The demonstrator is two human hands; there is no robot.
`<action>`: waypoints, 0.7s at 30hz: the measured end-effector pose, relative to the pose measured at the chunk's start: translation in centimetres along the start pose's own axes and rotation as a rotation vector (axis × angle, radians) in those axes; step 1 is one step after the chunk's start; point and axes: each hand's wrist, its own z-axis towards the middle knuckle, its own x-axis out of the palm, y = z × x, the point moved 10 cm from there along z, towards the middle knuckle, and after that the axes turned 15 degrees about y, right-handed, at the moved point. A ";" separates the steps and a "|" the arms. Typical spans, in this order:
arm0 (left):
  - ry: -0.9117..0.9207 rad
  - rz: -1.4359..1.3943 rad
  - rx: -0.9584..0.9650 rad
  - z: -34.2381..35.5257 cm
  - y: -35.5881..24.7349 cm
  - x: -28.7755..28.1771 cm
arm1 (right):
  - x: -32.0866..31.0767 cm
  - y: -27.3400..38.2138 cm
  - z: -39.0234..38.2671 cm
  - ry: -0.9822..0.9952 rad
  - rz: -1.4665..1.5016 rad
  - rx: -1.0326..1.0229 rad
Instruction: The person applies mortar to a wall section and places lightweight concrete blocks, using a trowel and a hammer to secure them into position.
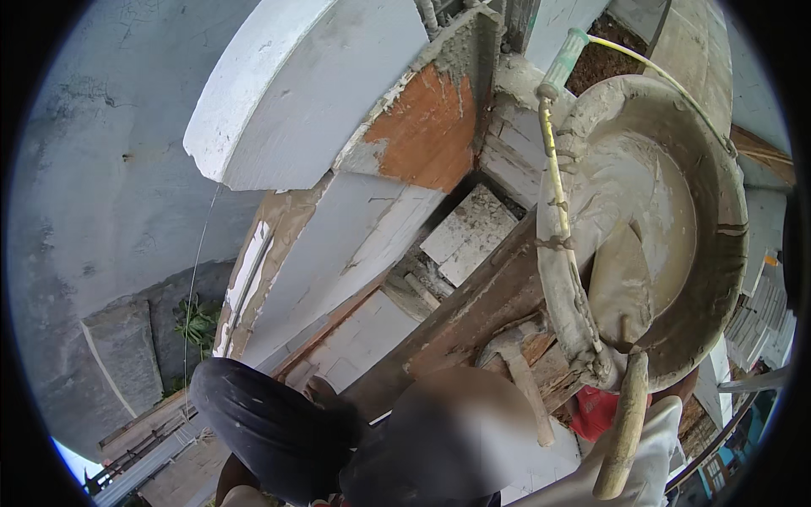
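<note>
Neither of my hands can be made out. A mortar-smeared bucket [731, 262] stands close at the right, with wet grey mortar [667, 194] inside. Resting in it is a trowel: its blade [621, 283] lies on the mortar and its wooden handle [623, 427] sticks out over the near rim. The bucket's wire handle has a pale green grip [564, 63] and leans to the left side. Below the bucket lies a mortar-coated tool with a short wooden handle [530, 401]; its head is partly hidden. A dark-clad knee [262, 422] shows at the lower left, beside a blurred dark patch.
A wall of pale blocks [338, 245] runs up the middle, with a curved white slab [296, 93] and an orange-brown board [427, 127] above. A mortar-stained beam [456, 313] crosses below. A thin string [198, 270] hangs at left. Red cloth [596, 410] shows beneath the bucket.
</note>
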 end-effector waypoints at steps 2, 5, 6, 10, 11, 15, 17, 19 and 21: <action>0.014 -0.086 0.013 -1.3 1.9 -0.4 | -1.7 0.1 -1.4 -0.001 0.072 -0.005; 0.043 -0.190 0.040 -2.5 3.4 -0.7 | -4.7 0.5 -6.3 -0.011 0.208 -0.024; 0.061 -0.216 0.052 -2.9 3.7 -0.9 | -5.8 0.9 -8.6 -0.024 0.259 -0.038; 0.105 -0.332 0.111 -4.7 4.8 -2.6 | -8.0 7.2 -18.2 0.005 0.494 -0.116; 0.128 -0.358 0.126 -5.2 5.1 -3.1 | -8.5 9.2 -20.8 0.026 0.552 -0.137; 0.252 -0.460 0.199 -6.8 5.6 -4.8 | -7.1 20.5 -30.6 0.188 0.778 -0.276; 0.307 -0.504 0.234 -8.0 6.3 -6.0 | -6.4 25.6 -35.6 0.296 0.875 -0.355; 0.385 -0.553 0.271 -8.6 6.8 -6.9 | -5.1 31.1 -40.3 0.427 0.959 -0.439; 0.455 -0.599 0.304 -9.6 7.3 -7.7 | -3.6 36.5 -44.9 0.595 1.016 -0.526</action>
